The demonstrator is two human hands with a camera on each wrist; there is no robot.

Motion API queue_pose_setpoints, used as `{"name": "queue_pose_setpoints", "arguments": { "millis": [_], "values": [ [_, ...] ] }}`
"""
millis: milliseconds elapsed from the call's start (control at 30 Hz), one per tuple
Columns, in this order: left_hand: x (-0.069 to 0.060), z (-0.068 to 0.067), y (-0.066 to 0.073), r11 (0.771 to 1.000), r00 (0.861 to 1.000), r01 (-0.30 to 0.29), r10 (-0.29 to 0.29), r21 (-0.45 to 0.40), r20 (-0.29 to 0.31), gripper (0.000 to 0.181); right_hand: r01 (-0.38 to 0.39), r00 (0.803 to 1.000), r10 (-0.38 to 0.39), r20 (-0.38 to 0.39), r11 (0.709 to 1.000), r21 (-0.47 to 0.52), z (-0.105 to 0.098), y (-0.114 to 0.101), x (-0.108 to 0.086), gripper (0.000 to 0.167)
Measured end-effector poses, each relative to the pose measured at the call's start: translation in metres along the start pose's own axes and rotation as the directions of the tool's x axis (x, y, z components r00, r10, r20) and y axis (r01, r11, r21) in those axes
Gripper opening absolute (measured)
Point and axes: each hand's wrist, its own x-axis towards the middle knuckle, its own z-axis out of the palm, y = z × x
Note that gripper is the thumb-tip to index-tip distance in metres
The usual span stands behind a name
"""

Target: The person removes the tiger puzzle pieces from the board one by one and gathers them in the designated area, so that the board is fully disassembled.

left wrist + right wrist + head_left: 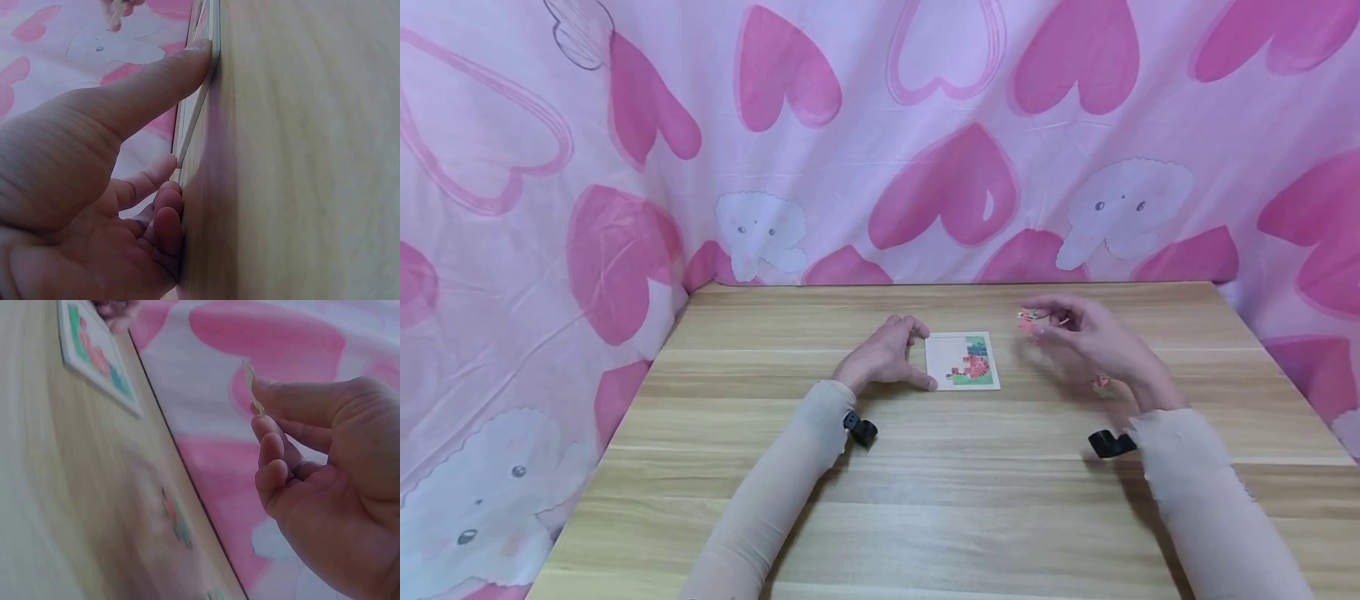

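A square jigsaw board (943,358) with a pale frame lies flat on the wooden table, its right part filled with joined red, green and blue pieces. At its left edge, my left hand (886,354) holds the board between thumb and forefinger, one at each left corner. To the board's right, my right hand (1093,337) pinches a jigsaw piece (1028,321) above the table. In the right wrist view this piece (251,387) appears edge-on between thumb and forefinger. A loose jigsaw piece (1101,383) lies on the table below the right wrist.
The right wrist view also shows loose jigsaw pieces (177,519) on the tabletop, somewhat blurred. The wooden table (955,492) runs back to a pink curtain (850,167) with hearts, which also hangs along the left and right sides.
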Motion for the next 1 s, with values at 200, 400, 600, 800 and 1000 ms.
{"name": "queue_pose_setpoints", "arguments": {
  "millis": [200, 400, 600, 800, 1000],
  "values": [
    [0.0, 0.0, -0.001, 1.0, 1.0, 0.005, -0.005, -0.005, -0.001, 0.088, -0.021, 1.0, 0.019, -0.02, 0.998, -0.06, -0.011, 0.015, -0.017, 0.046],
    [0.0, 0.0, -0.002, 1.0, 1.0, 0.001, -0.001, -0.001, 0.002, 0.088, -0.06, 0.998, 0.061, 0.012, 0.993, -0.104, -0.012, 0.025, -0.028, 0.047],
    [0.0, 0.0, -0.002, 1.0, 1.0, -0.001, 0.001, 0.0, 0.003, 0.088, -0.084, 0.995, 0.09, 0.05, 0.99, -0.111, -0.009, 0.031, -0.032, 0.047],
    [0.0, 0.0, -0.002, 1.0, 1.0, 0.0, 0.0, -0.003, 0.001, 0.088, -0.056, 0.995, 0.065, 0.073, 0.991, -0.124, -0.005, 0.034, -0.032, 0.045],
    [-0.001, 0.0, -0.001, 1.0, 1.0, 0.005, -0.005, -0.012, 0.001, 0.088, -0.052, 0.995, 0.066, 0.074, 0.983, -0.174, -0.002, 0.037, -0.031, 0.042]
  ]
}}
